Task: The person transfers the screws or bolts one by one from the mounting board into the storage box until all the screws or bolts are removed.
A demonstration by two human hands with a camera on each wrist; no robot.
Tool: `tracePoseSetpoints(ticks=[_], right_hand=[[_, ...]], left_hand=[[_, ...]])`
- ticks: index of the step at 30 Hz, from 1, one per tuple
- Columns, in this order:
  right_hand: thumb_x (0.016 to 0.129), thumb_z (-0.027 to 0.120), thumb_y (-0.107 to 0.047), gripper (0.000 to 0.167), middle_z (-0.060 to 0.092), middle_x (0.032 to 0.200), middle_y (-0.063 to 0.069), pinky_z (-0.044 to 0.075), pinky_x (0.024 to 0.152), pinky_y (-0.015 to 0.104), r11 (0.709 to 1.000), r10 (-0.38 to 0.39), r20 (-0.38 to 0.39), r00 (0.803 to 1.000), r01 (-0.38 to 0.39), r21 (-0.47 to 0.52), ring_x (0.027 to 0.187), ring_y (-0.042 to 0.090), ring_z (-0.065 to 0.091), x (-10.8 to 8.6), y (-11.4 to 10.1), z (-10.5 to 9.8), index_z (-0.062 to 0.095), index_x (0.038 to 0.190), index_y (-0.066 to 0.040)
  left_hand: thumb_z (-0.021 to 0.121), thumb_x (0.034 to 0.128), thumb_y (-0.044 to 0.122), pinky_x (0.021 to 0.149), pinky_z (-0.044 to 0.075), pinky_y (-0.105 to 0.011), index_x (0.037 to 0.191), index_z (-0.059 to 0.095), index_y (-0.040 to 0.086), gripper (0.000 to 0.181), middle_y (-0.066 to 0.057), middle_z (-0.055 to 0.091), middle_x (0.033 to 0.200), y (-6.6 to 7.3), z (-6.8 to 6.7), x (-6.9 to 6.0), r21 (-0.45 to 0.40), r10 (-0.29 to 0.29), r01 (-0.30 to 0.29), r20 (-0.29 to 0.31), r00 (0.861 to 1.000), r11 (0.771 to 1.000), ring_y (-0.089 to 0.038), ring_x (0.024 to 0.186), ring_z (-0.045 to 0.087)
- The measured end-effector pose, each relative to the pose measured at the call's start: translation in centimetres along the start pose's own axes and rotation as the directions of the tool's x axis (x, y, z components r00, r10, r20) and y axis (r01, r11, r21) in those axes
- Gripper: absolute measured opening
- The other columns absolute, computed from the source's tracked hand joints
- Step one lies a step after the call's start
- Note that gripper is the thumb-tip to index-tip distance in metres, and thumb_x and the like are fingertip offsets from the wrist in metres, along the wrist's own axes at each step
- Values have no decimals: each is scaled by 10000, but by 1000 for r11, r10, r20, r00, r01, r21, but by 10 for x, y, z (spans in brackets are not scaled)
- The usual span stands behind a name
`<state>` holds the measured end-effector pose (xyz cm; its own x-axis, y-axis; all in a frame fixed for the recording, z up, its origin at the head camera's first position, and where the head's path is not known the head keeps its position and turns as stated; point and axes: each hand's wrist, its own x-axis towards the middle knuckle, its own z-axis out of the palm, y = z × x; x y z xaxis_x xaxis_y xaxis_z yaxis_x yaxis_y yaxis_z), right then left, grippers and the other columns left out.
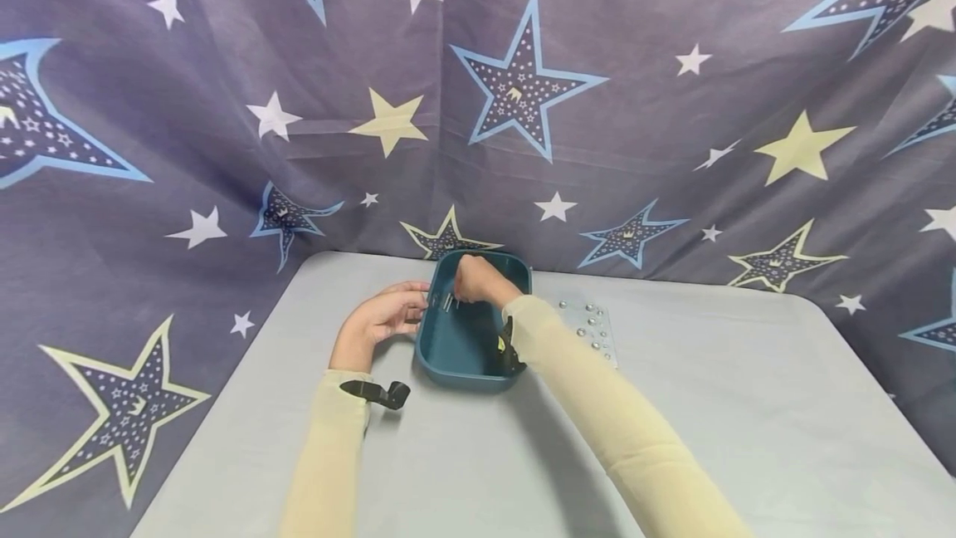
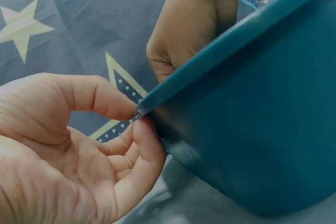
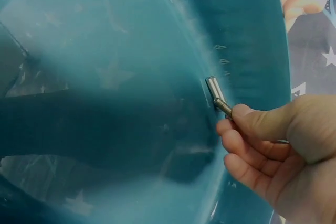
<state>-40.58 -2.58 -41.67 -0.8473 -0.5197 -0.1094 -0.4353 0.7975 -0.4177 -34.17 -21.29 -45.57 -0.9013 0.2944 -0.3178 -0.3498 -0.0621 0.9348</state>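
Note:
A teal plastic tub (image 1: 461, 379) stands on the table. My right hand (image 1: 481, 279) reaches inside it. In the right wrist view, thumb and fingers of that right hand (image 3: 273, 150) pinch a short metal rod (image 3: 224, 108). Its end meets or overlaps a second, shinier metal rod (image 3: 214, 87) by the tub's wall; I cannot tell whether they touch. My left hand (image 1: 388, 311) is at the tub's left side. In the left wrist view, the left hand (image 2: 79, 140) pinches the tub's rim (image 2: 210, 59) between thumb and a finger, with small shiny specks beside the thumb tip.
Right of the tub lies a clear sheet (image 1: 614, 339) with several small silver balls (image 1: 592, 322) on it, partly behind my right forearm. A star-patterned cloth (image 1: 627, 148) hangs along the back of the pale table (image 1: 747, 405).

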Motion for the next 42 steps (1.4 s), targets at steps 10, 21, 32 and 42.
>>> tracePoseSetpoints(ticks=[10, 21, 32, 42], right_hand=[[852, 640, 42, 208, 511, 460, -14, 378, 475, 248, 997, 76, 14, 997, -75, -17, 465, 127, 487, 3, 5, 8, 726, 667, 4], [873, 659, 22, 225, 593, 520, 27, 453, 548, 268, 999, 37, 8, 999, -37, -26, 517, 156, 562, 2, 5, 8, 737, 662, -1], [861, 708, -2, 190, 600, 526, 0, 434, 508, 228, 992, 93, -1, 996, -93, -84, 496, 118, 562, 12, 3, 14, 752, 680, -36], [857, 728, 1, 142, 668, 585, 37, 456, 507, 216, 990, 111, -2, 994, -110, -91, 496, 101, 578, 8, -5, 11, 768, 722, -17]], left_hand=[[451, 911, -6, 692, 524, -257, 1439, 337, -59, 542, 44, 643, 856, -1, 2, 1, -15, -2, 2, 14, 1000, 1000, -70, 736, 599], [451, 919, -6, 679, 528, -247, 1454, 320, -66, 554, 45, 651, 852, -1, 1, 1, -11, -4, 4, 15, 1000, 1000, -60, 726, 605], [453, 922, -4, 685, 532, -249, 1446, 328, -66, 543, 44, 657, 862, -1, 0, 0, -15, -1, 1, 12, 1000, 1000, -62, 742, 616], [454, 926, -2, 690, 529, -254, 1439, 334, -63, 530, 36, 651, 873, 0, -1, 1, -9, 2, -2, 0, 1000, 1000, -72, 751, 616]])
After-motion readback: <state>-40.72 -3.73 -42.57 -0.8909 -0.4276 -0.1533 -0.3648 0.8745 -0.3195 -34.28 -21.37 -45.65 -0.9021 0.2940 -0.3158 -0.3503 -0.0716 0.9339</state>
